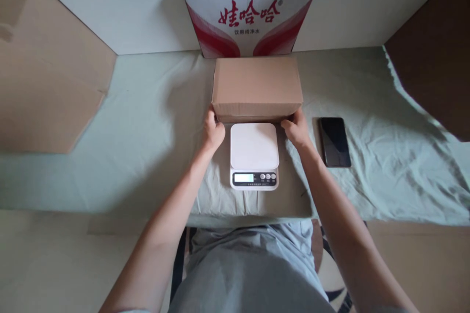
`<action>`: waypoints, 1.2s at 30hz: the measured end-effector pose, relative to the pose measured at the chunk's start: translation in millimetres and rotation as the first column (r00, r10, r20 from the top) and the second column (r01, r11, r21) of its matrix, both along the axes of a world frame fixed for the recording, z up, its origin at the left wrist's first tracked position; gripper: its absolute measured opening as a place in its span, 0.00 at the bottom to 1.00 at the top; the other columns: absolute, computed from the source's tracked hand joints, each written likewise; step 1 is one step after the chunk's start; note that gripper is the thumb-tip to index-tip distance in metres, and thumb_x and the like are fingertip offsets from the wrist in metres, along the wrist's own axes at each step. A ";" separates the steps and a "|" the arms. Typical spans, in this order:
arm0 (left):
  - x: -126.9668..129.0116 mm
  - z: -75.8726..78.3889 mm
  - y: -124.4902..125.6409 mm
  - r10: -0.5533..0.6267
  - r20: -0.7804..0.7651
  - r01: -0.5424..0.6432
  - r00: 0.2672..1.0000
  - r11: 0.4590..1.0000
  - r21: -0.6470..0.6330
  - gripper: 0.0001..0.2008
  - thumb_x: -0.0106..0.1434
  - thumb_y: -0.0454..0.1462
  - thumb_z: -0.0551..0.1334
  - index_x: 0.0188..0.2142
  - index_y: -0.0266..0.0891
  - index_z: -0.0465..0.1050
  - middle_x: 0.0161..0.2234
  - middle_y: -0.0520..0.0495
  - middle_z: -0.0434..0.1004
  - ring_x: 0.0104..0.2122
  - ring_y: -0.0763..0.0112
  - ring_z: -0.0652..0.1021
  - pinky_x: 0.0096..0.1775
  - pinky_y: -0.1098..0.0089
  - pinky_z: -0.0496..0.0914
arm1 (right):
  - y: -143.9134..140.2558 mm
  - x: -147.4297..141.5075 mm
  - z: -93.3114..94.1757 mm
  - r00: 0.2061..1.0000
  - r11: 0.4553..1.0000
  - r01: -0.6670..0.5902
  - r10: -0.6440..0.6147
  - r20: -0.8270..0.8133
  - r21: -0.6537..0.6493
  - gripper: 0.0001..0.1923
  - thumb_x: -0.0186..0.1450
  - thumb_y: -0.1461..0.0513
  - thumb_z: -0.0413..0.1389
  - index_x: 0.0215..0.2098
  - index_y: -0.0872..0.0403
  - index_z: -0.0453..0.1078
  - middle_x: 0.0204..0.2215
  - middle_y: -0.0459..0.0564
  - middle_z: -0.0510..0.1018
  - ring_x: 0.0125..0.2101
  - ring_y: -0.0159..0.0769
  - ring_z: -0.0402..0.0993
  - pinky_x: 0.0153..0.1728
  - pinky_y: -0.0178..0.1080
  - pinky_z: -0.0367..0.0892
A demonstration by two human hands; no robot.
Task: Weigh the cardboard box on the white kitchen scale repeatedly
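Observation:
A closed brown cardboard box (257,80) is held between my two hands, just behind a white kitchen scale. My left hand (213,129) grips its lower left corner, and my right hand (296,129) grips the lower right corner. Both thumbs show at the front, while most fingers are hidden behind or under the box. The kitchen scale (254,146) lies flat in front of the box with a bare platform. Its display is lit, but I cannot read any figures on it. Whether the box rests on the cloth or is slightly raised, I cannot tell.
A black phone (335,142) lies right of my right hand. Behind the box stands a white and red carton (253,10) against the wall. A large cardboard panel (47,73) is on the left, a dark brown one (433,54) on the right. Pale green cloth (147,107) covers the table.

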State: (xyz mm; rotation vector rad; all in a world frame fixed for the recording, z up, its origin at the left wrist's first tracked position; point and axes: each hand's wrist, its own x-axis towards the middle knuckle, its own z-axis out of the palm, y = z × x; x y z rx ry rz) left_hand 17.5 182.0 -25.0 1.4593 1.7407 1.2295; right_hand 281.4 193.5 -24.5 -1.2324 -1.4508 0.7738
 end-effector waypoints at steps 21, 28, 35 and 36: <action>3.8 35.4 -144.7 0.028 0.066 -0.029 0.997 1.000 0.010 0.19 0.57 0.30 0.57 0.49 0.42 0.63 0.48 0.41 0.74 0.53 0.62 0.74 0.55 0.59 0.68 | -141.4 1.7 37.8 0.997 0.992 0.072 -0.075 -0.026 -0.101 0.15 0.58 0.53 0.58 0.41 0.48 0.70 0.34 0.49 0.80 0.41 0.45 0.76 0.52 0.55 0.67; 8.4 27.6 -150.3 0.040 0.048 -0.039 0.998 0.999 -0.027 0.24 0.56 0.29 0.57 0.53 0.43 0.62 0.51 0.41 0.74 0.53 0.63 0.76 0.55 0.62 0.70 | -147.6 1.9 20.5 0.998 0.993 0.061 -0.064 -0.028 -0.100 0.16 0.59 0.55 0.58 0.46 0.47 0.69 0.40 0.50 0.81 0.51 0.47 0.74 0.57 0.56 0.65; 0.8 27.4 -144.9 -0.018 0.071 0.010 0.997 0.993 0.117 0.46 0.52 0.22 0.53 0.66 0.55 0.42 0.62 0.46 0.63 0.64 0.68 0.65 0.65 0.60 0.61 | -143.9 9.5 13.5 0.992 0.990 0.109 -0.114 -0.054 -0.091 0.26 0.55 0.55 0.59 0.52 0.47 0.66 0.53 0.52 0.74 0.61 0.51 0.64 0.64 0.61 0.55; -3.8 24.6 -142.4 -0.008 0.054 0.000 0.999 0.989 0.149 0.47 0.52 0.22 0.53 0.67 0.56 0.40 0.63 0.46 0.62 0.64 0.68 0.65 0.65 0.59 0.62 | -143.4 11.8 11.5 0.989 0.988 0.129 -0.134 -0.057 -0.085 0.29 0.55 0.54 0.59 0.54 0.48 0.64 0.56 0.53 0.72 0.62 0.52 0.62 0.64 0.62 0.54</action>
